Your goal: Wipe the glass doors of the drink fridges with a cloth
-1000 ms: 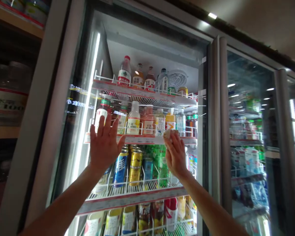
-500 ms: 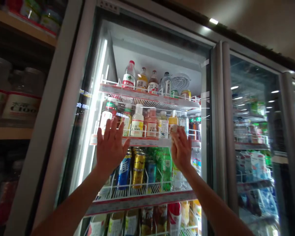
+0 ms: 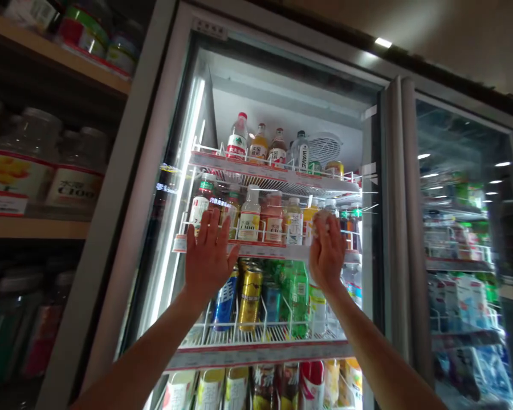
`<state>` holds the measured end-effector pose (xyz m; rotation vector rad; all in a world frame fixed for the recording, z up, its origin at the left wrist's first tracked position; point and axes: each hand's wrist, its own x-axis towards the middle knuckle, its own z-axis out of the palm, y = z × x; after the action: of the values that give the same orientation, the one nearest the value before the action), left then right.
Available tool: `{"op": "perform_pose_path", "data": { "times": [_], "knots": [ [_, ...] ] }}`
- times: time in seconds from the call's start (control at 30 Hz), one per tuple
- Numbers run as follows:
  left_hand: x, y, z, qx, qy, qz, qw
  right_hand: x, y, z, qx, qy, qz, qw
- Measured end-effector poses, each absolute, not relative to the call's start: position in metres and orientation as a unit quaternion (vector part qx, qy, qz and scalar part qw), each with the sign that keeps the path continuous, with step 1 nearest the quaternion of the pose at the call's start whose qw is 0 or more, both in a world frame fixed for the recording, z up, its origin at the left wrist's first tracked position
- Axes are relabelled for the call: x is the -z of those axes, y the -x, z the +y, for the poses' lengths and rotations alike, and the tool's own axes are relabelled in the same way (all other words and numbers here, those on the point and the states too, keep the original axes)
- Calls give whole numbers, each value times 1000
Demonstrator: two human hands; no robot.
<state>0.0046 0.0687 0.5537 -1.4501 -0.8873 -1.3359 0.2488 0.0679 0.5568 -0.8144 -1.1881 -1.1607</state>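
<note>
A closed glass cooler door [image 3: 282, 85] stands before me, with drinks on the shelves behind it. My left hand [image 3: 208, 256] is open, fingers up and palm toward the glass, in front of the second shelf's bottles. At the same height, farther right, my right hand [image 3: 327, 256] is closed around a small crumpled whitish wad [image 3: 322, 218], which looks like tissue or cloth. Part of the wad is hidden by the fingers. It is held at the pane, though I cannot tell how firmly either hand touches the glass.
An upright metal door frame [image 3: 394, 188] divides this door from a second glass-fronted cooler [image 3: 457, 228] on the right. To the left, an open wooden shelf [image 3: 34, 225] carries large bottles. Inside the cooler, a gold can [image 3: 250, 299] and a green bottle [image 3: 299, 299] show below my hands.
The whole scene has shifted right and slightly down in view. Against the bottles behind the glass, my hands keep nearly the same places, with the wad still in my right hand.
</note>
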Motion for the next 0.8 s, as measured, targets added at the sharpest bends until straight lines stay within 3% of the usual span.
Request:
{"op": "perform_pose_path", "data": {
  "times": [0.1,0.2,0.27,0.4,0.47,0.67,0.8],
  "knots": [
    [-553,-4,68,544,592,-362,472,-553,-244,68,496,355,-512,604],
    [-553,-4,68,544,590,-363,473,-535,-231,62,515,316,-626,493],
    [-553,-3,68,544,591,-362,472,-531,-236,60,524,303,-646,465],
    [-553,-4,68,545,591,-360,473,-550,-263,69,505,347,-501,611],
    [-553,-5,68,545,589,-362,474,-556,-261,73,494,353,-462,646],
    [-552,-4,66,543,591,-366,471,-545,-219,65,526,310,-622,490],
    [-550,-3,65,535,600,-365,470,-564,-232,70,503,361,-520,588]
  ]
}}
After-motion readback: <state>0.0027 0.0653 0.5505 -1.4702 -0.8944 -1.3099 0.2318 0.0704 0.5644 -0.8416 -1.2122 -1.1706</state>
